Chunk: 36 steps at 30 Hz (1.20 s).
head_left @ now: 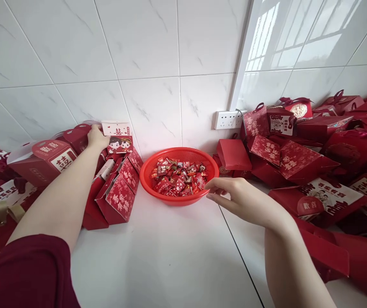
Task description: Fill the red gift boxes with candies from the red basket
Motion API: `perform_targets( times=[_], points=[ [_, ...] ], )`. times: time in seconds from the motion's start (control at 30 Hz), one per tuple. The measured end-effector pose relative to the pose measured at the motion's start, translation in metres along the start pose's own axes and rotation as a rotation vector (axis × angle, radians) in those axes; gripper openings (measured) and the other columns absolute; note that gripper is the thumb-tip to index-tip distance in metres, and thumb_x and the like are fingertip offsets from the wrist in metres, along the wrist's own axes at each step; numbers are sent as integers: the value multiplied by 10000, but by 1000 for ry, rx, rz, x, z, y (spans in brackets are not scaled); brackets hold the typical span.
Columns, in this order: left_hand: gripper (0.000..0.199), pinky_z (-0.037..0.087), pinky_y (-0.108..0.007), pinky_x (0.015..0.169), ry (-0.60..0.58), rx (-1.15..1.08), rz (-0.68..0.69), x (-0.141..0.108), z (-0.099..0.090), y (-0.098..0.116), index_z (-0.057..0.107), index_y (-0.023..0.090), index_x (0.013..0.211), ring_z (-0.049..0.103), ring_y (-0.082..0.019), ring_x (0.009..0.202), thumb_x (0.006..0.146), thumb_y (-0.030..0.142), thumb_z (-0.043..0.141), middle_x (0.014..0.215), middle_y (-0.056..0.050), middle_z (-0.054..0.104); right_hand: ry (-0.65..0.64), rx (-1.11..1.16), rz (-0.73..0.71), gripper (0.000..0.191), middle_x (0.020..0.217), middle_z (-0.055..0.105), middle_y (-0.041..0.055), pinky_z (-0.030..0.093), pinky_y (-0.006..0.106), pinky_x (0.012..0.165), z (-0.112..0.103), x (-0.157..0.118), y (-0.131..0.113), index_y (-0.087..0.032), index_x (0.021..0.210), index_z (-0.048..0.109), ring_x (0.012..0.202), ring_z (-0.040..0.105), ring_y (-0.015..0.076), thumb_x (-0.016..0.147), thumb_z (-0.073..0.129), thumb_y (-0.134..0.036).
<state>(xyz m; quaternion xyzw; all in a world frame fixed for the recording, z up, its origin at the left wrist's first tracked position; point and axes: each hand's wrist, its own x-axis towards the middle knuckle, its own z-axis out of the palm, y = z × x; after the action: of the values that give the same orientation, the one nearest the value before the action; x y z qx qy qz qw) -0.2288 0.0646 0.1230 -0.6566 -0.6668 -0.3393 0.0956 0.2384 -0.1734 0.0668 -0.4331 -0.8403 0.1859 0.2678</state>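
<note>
White worktop [167,261] against marbled wall tiles [147,47]; socket strip [226,120] low down. Red basket [177,200] between left hand [97,137], back among red boxes [122,199], and right hand [226,192], half-curled at near-right rim. Either grip: cannot tell from here. Small wrapped packets [180,179] in basket; more boxes [305,158] rightward.

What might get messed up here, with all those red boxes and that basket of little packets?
The right hand is right by the rim of the red basket, so a bump might tip it and spill the small wrapped packets.

The left hand is in among crowded boxes, so the box with the cartoon figures close beside it could get knocked or bent.
</note>
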Motion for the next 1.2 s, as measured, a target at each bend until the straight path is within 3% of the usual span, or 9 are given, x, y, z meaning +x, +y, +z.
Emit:
perform_targets(
  times=[0.17, 0.37, 0.57, 0.7, 0.77, 0.9, 0.97, 1.1, 1.2],
  points=[
    [680, 431, -465, 908, 107, 117, -194, -22, 4, 11, 341, 74, 1331, 519, -268, 1130, 819, 329, 709, 1340, -148, 419, -6, -6, 5, 163, 943, 727, 21, 500, 312, 762, 3, 6, 1, -245, 1014, 670, 797, 659, 197, 946, 535, -307],
    [531, 425, -451, 910, 90, 176, -177, -38, 2, 30, 392, 86, 1225, 502, -271, 1139, 860, 380, 642, 1264, -125, 442, -32, 4, -4, 176, 942, 728, 29, 501, 316, 765, 0, 10, 3, -242, 1033, 671, 805, 667, 201, 944, 528, -290],
    [449, 429, -455, 996, 87, 212, 69, -77, -18, 81, 486, 182, 1233, 456, -315, 1254, 861, 401, 611, 1358, -108, 409, -37, 13, 103, 206, 963, 728, 31, 514, 320, 771, -15, 3, 17, -245, 1056, 665, 862, 677, 208, 948, 510, -328],
    [357, 429, -465, 1000, 112, 317, 370, -125, -39, 123, 553, 194, 1190, 494, -331, 1216, 899, 402, 546, 1306, -112, 507, 33, -37, 253, 266, 1017, 725, 48, 522, 331, 793, -24, -3, 27, -241, 1086, 666, 907, 676, 219, 952, 498, -398],
    [281, 425, -413, 1024, 20, 245, 487, -153, -38, 140, 591, 213, 1128, 551, -276, 1164, 940, 393, 484, 1219, -78, 586, 58, -67, 295, 286, 1039, 724, 57, 520, 333, 790, -26, -4, 29, -234, 1093, 664, 917, 677, 224, 954, 489, -412],
    [312, 470, -366, 987, -334, 74, 618, -216, -1, 159, 622, 243, 1170, 610, -219, 1128, 984, 389, 419, 1237, -44, 639, 67, -88, 299, 254, 1031, 730, 53, 511, 315, 783, -26, -4, 29, -220, 1062, 675, 916, 679, 216, 942, 510, -372],
    [422, 375, -454, 1107, -349, 70, 683, -250, 27, 163, 524, 222, 1361, 514, -267, 1291, 973, 374, 457, 1420, -88, 534, 79, -102, 295, 245, 1028, 732, 43, 506, 302, 765, -27, -7, 28, -224, 1048, 682, 904, 678, 209, 941, 509, -359],
    [541, 129, -556, 1209, -207, 33, 710, -318, 74, 167, 360, 191, 1506, 283, -302, 1465, 984, 311, 441, 1575, -148, 320, 220, -190, 347, 273, 1013, 731, 37, 490, 315, 751, -43, -28, 31, -244, 1081, 683, 896, 672, 223, 949, 472, -354],
    [531, 189, -538, 1203, -440, -95, 858, -359, 92, 170, 337, 237, 1519, 303, -273, 1462, 1000, 331, 408, 1583, -110, 315, 348, -230, 487, 281, 976, 731, 39, 484, 338, 737, -60, -54, 36, -265, 1105, 677, 870, 672, 244, 939, 478, -373]
  ],
)
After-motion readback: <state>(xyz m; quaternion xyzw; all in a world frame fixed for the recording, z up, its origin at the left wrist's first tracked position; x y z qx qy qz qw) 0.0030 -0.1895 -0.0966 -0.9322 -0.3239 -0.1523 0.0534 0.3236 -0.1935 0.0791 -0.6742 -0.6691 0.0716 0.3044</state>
